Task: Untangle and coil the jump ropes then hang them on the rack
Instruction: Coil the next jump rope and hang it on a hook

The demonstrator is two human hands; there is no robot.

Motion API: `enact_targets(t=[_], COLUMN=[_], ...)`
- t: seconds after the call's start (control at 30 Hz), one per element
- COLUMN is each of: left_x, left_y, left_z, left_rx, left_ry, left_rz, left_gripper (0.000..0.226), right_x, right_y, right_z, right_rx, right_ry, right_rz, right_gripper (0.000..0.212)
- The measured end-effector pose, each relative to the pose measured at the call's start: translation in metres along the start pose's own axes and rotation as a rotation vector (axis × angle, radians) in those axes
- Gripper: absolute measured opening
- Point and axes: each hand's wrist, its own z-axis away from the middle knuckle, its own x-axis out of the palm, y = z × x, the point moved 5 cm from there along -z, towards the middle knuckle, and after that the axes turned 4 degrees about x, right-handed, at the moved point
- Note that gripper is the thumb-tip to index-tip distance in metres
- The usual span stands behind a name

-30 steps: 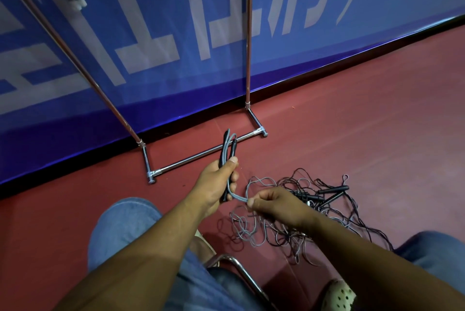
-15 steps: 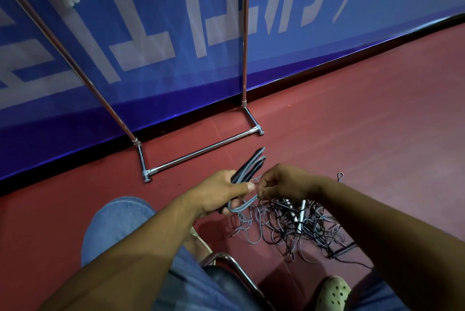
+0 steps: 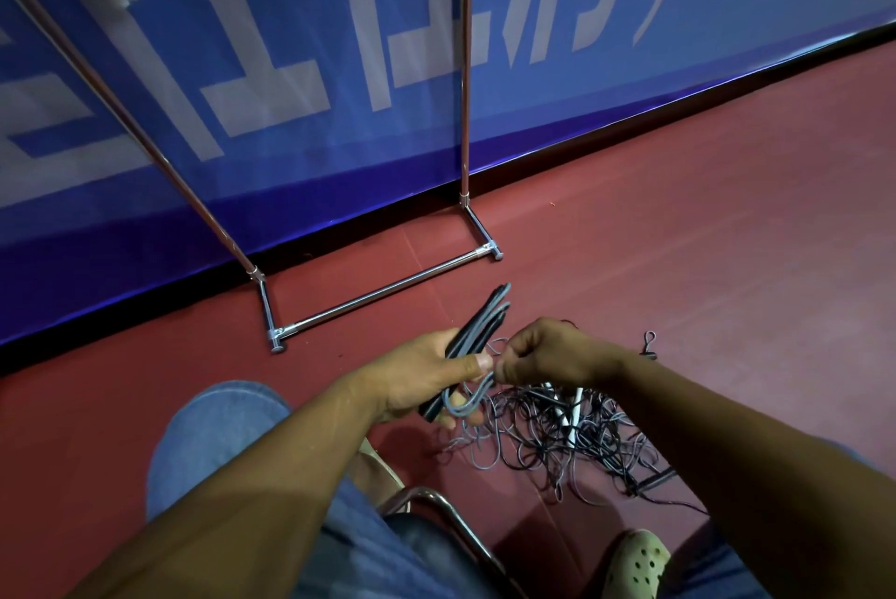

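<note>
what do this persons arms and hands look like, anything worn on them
Both forearms are bare as far as the frame shows, with no sleeves in view. The left hand and right hand wear no gloves, and no ring, watch or wristband is visible. Lower down are blue jeans and a cream perforated clog.

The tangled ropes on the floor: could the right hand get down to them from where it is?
Probably yes. The right hand is just above the tangled ropes with nothing between, though it pinches a grey cord and would need to let go.
</note>
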Motion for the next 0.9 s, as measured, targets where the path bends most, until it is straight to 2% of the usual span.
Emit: enact_targets(t=[0.1,0.23,0.37,0.5,0.57,0.73,0.9], left_x=[0.005,0.011,0.010,0.016,0.020,0.014,0.022], left_y=[0.006,0.010,0.008,0.000,-0.008,-0.011,-0.012], left_z=[-0.001,-0.003,-0.005,-0.002,-0.004,-0.010,-0.007], left_rx=[0.043,0.062,0.033,-0.002,-0.010,-0.036,-0.080], left_ry=[-0.060,-0.086,-0.118,-0.190,-0.203,-0.193,-0.258], left_rz=[-0.121,-0.227,-0.310,-0.480,-0.568,-0.646,-0.724], left_gripper=[0.024,0.027,0.037,0.041,0.040,0.039,0.032], right_x=[0.001,0.002,-0.004,-0.012,-0.015,-0.016,-0.013], right_y=[0.001,0.001,0.007,0.016,0.013,0.012,0.009], right_z=[-0.004,-0.005,-0.005,-0.004,-0.006,-0.009,-0.004], right_rx=[-0.024,-0.074,-0.084,-0.044,-0.051,-0.032,-0.007], right_ry=[0.031,0.009,-0.068,-0.192,-0.167,-0.096,-0.116], right_rz=[-0.032,-0.084,-0.085,0.130,0.219,0.126,0.011], right_gripper=[0.013,0.030,0.027,0.006,0.009,0.020,0.010])
